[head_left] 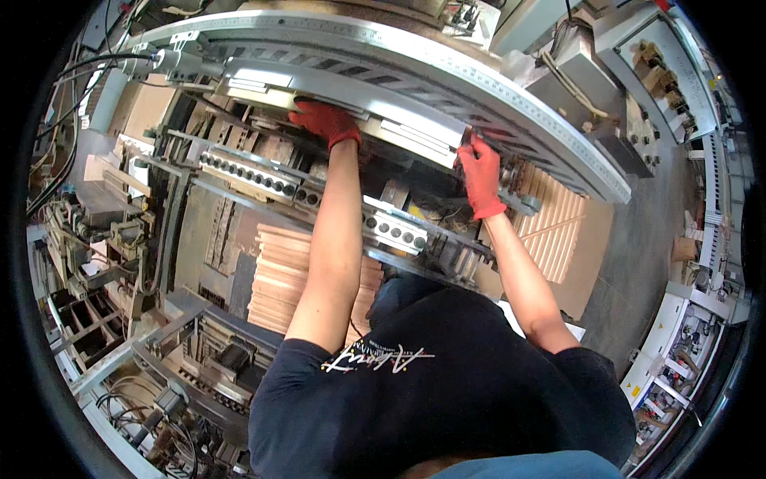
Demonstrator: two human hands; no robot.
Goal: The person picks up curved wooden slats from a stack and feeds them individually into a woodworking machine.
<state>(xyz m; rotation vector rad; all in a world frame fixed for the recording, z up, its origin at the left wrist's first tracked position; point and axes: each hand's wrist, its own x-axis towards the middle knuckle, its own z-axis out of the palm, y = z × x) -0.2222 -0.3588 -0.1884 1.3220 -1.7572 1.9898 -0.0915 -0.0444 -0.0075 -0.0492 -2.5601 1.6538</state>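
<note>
Both my hands wear red gloves and reach to the far side of a machine. My left hand (329,122) lies over a long pale strip (275,98), its fingers stretched out to the left and slightly apart. Beyond that strip runs a silver metal rail (343,82). Farther right, my right hand (481,176) has its fingers curled and pressed together close to the right end of white stacked strips (416,137). A small dark part shows at those fingertips; I cannot make out what they hold.
A curved measuring beam (431,54) spans the far side. Nearer me, a metal bar with round black knobs (247,176) crosses the machine. Grooved wooden strips (279,267) lie stacked below my left forearm; more wooden strips (550,227) sit on cardboard at right. Machinery with cables (163,407) stands lower left.
</note>
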